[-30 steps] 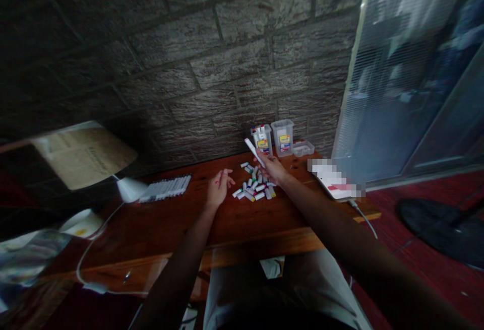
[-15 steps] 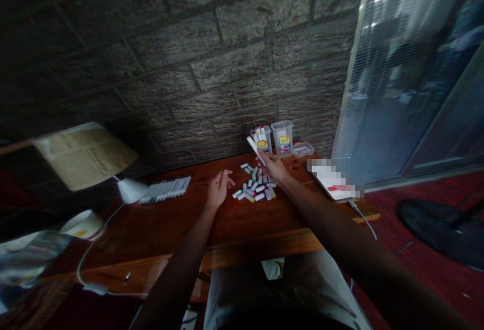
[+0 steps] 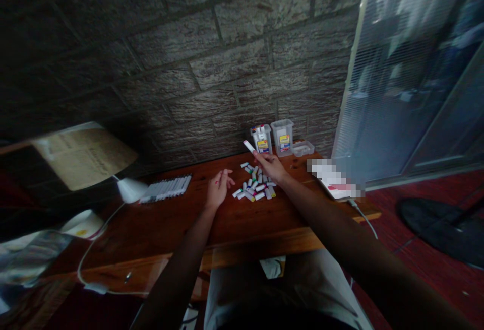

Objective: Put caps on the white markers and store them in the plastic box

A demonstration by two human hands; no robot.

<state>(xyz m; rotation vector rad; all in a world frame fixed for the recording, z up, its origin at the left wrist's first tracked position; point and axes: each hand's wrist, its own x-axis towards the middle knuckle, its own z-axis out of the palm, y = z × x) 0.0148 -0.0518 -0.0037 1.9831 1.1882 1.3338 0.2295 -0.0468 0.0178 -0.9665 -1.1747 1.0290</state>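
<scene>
My right hand [image 3: 273,167] grips a white marker [image 3: 248,145], which tilts up and to the left in front of a clear plastic box [image 3: 267,136] with several markers standing in it. Below that hand lies a loose pile of short white marker caps [image 3: 259,188] with coloured ends. Left of the pile, my left hand [image 3: 218,189] hovers at or rests on the wooden table [image 3: 242,224]; which one I cannot tell. Its fingers are loosely bent and apart, with nothing visible in them.
Beside the marker box stand a second clear box [image 3: 283,133] and a clear lid [image 3: 303,148]. A row of white markers [image 3: 168,189] lies at left, near a lamp [image 3: 88,156] and a paper bowl [image 3: 83,224]. A partly blurred white device [image 3: 335,181] with a cable sits at right.
The marker in my right hand has shifted slightly left and down and leans more to the left. My left hand has hardly moved.
</scene>
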